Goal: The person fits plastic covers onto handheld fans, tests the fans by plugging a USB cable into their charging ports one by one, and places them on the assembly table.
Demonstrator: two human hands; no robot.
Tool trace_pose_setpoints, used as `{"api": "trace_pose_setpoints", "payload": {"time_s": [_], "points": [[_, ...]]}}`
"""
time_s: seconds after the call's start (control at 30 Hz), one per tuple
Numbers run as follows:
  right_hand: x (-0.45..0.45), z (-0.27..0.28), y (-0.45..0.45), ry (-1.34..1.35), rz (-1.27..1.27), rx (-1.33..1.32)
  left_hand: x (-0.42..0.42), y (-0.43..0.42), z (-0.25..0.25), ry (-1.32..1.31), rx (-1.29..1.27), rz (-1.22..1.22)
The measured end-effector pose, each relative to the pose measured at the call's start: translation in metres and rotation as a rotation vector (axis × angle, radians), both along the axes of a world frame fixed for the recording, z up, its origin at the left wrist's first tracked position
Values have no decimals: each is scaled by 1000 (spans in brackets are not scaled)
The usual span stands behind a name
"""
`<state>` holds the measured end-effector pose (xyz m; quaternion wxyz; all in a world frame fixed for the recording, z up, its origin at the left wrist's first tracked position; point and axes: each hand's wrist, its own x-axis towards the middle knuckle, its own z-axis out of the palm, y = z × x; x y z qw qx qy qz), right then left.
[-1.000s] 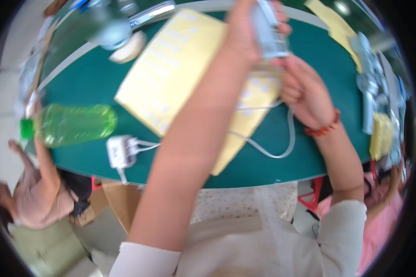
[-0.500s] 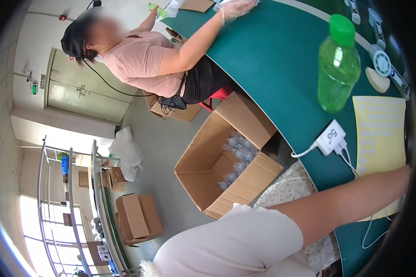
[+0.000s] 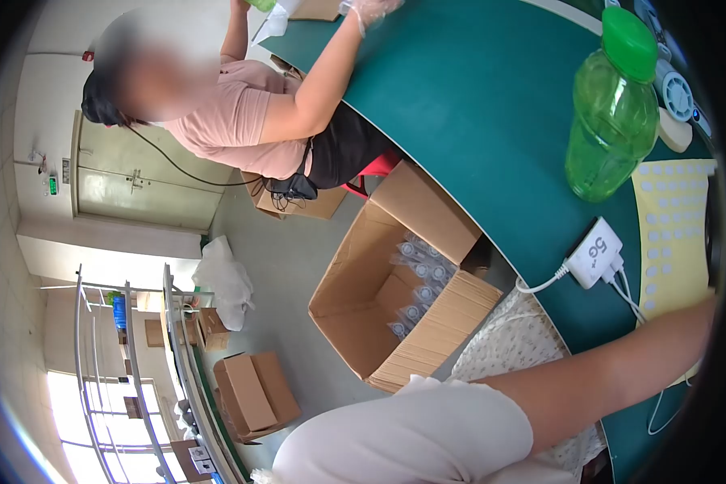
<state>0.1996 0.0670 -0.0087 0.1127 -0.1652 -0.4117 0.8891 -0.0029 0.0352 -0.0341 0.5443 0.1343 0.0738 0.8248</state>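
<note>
Neither of my hands is in view. My left arm, in a white sleeve, reaches across the lower right, and its forearm runs out at the dark right edge, hiding the hand. Nearest to that forearm lies a yellow sheet with rows of small round pale stickers, partly covered by the arm. Beside it is a white block marked 5G with white cables plugged in. A green bottle with a green cap stands farther along the table. Small handheld fans lie past it, near a pale rounded piece.
The green table curves along the right. Below its edge an open cardboard box holds several bagged items. A co-worker in a pink shirt sits at the table, one gloved hand on it. Shelving stands at lower left.
The view has shifted a little, so the bottle and sheet appear farther right. The co-worker's head has turned and come nearer the camera. My left arm keeps about the same pose.
</note>
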Motion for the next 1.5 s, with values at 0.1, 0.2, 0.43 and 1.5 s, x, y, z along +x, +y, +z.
{"api": "trace_pose_setpoints", "payload": {"time_s": [0.1, 0.2, 0.43, 1.5], "points": [[1, 1, 3, -15, -5, 16, 3, 2, -3, -12, 0, -16], [-26, 24, -34, 14, -94, 103, 9, 4, -7, -25, 3, -23], [-30, 6, -29, 80, -184, -9, 10, 4, -29, -42, -28, -8], [-2, -28, -25, -271, -178, 833, 4, -16, 10, -87, -179, -6]]}}
